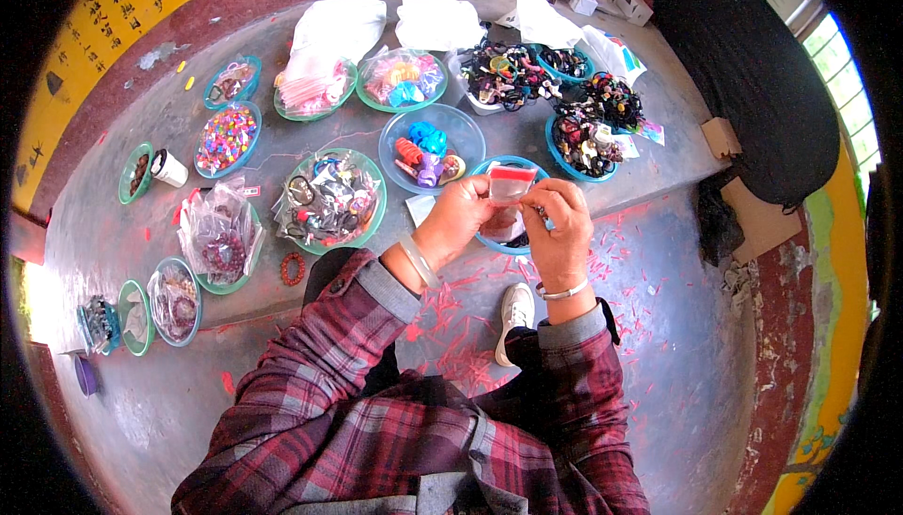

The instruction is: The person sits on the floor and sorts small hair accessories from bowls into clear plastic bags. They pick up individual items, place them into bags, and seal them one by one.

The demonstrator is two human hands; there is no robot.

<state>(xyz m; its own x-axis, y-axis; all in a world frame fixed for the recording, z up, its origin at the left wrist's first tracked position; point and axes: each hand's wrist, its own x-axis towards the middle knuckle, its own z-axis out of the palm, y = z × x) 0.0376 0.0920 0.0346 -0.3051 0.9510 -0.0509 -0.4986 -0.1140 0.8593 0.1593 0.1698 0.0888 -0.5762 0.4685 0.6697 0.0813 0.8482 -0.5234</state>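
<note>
A small clear zip bag (509,188) with a red band along its top is held up in front of me. The fingers of my left hand (455,221) pinch its left side, and those of my right hand (562,233) are closed on its right side. I cannot make out anything inside the bag. Just below my hands stands a blue-rimmed bowl (491,243), partly hidden by them, with brownish packed things in it. Beyond is a clear blue basin (388,146) holding blue, red and purple coiled bundles.
Left of my hands, a green bowl (381,209) is heaped with bagged hair ties. A red bead bracelet (293,269) lies near the ledge's edge. A bowl of colourful beads (228,139) stands farther left. Dark hair ties (508,73) fill bowls behind. Red strips (461,327) litter the floor.
</note>
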